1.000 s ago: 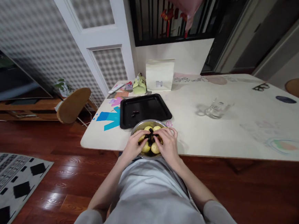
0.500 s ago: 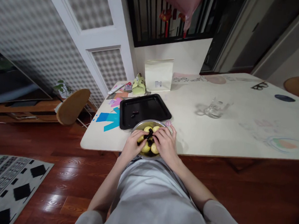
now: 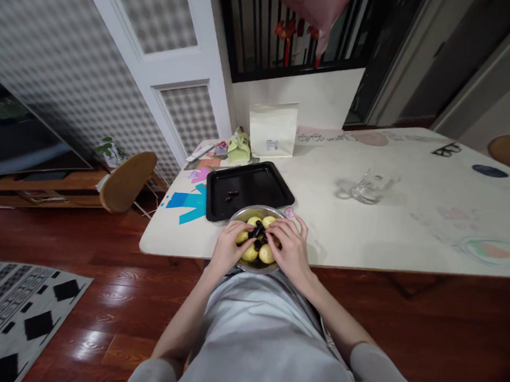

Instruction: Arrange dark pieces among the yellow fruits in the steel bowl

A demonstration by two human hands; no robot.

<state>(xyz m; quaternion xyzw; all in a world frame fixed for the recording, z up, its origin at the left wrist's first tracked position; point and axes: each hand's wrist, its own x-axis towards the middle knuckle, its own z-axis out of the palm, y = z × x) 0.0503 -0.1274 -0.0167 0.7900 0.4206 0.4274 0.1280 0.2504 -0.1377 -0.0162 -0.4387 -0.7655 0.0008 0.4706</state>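
Leaning in over a metal bowl (image 3: 255,268), the person keeps the left hand (image 3: 226,246) and right hand (image 3: 293,248) facing each other across its rim, fingers half curled inward. Both seem to be at the dark pieces (image 3: 258,230) heaped in the middle; from where I stand I cannot tell whether either pinches one. Yellow round fruits (image 3: 266,254) ring that heap, between and below the fingertips, and probably help keep it from spreading. The bowl sits at the near edge of the surface (image 3: 322,231), close to the body, presumably so both wrists can reach in easily. Just beyond the left hand, a black tray (image 3: 262,183) lies flat, with a few small dark bits (image 3: 232,196) within easy reach. Well out from the right hand stands a clear glass vessel (image 3: 368,190), perhaps kept aside for elbow room. Farther off, past the tray, an upright pale bag (image 3: 272,130) stands out of the way.
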